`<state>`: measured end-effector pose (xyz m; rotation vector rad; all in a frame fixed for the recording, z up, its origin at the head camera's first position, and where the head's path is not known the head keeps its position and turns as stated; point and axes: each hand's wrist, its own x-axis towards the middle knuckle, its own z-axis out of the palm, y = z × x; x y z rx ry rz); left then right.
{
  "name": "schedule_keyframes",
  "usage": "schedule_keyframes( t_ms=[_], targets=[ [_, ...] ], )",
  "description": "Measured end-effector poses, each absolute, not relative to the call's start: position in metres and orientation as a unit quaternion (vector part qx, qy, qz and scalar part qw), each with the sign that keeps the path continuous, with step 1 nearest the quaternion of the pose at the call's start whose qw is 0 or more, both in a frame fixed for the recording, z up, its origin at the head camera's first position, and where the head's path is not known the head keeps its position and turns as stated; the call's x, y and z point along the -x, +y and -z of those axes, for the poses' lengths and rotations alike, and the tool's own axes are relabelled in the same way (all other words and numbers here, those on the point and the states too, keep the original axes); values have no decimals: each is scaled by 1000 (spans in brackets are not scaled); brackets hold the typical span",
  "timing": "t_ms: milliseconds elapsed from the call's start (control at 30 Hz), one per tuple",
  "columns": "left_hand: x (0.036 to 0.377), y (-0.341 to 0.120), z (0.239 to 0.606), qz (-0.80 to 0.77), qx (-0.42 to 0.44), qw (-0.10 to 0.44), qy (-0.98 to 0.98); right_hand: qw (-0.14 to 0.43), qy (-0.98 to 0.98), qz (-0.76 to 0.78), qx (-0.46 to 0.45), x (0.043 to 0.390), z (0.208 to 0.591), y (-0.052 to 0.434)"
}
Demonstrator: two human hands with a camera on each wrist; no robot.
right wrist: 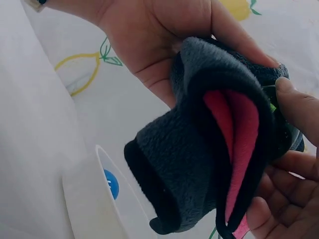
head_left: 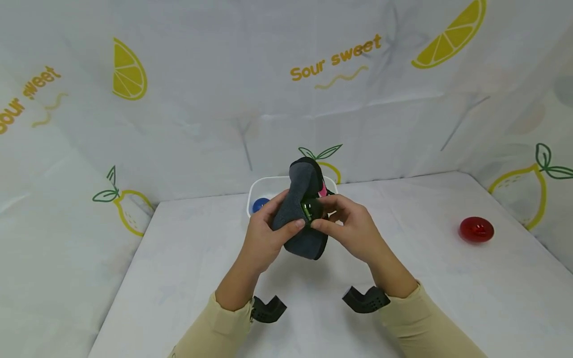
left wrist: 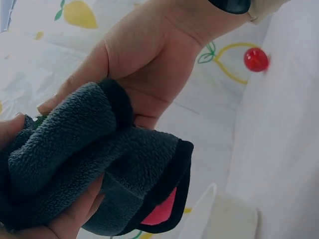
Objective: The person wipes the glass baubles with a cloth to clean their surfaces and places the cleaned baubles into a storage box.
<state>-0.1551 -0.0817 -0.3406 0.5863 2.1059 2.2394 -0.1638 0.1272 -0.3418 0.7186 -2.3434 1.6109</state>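
A grey fleece cloth (head_left: 301, 219) with black trim and a pink inner side is held up over the table between both hands. My left hand (head_left: 286, 213) grips its left side, thumb in front and fingers behind. My right hand (head_left: 321, 213) pinches a small glossy green object (head_left: 310, 209) that sits in the cloth's fold. In the right wrist view the cloth (right wrist: 189, 164) is folded over with its pink lining (right wrist: 239, 134) showing, and a sliver of the green object (right wrist: 272, 106) shows by my fingertip. In the left wrist view the cloth (left wrist: 84, 154) fills the lower left.
A white bowl (head_left: 268, 184) stands just behind the hands with a blue object (head_left: 260, 204) in it. A red round object (head_left: 476, 229) lies on the white table at the right. Lemon-print sheets wall in the back and sides.
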Motion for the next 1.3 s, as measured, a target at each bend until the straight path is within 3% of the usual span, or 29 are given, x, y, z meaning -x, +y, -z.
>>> schedule_keyframes(
  t_ms=[533,933,1300],
  targets=[
    [159,-83,344,-713,-170,18,680,228,-803,-442,-328,165,338,129],
    [159,-84,344,-747,-181,62,637,193,-779,-521,-290,160,343,124],
    [158,-82,346,-728,-155,-15,667,81,-826,-534,-160,160,342,119]
  ],
)
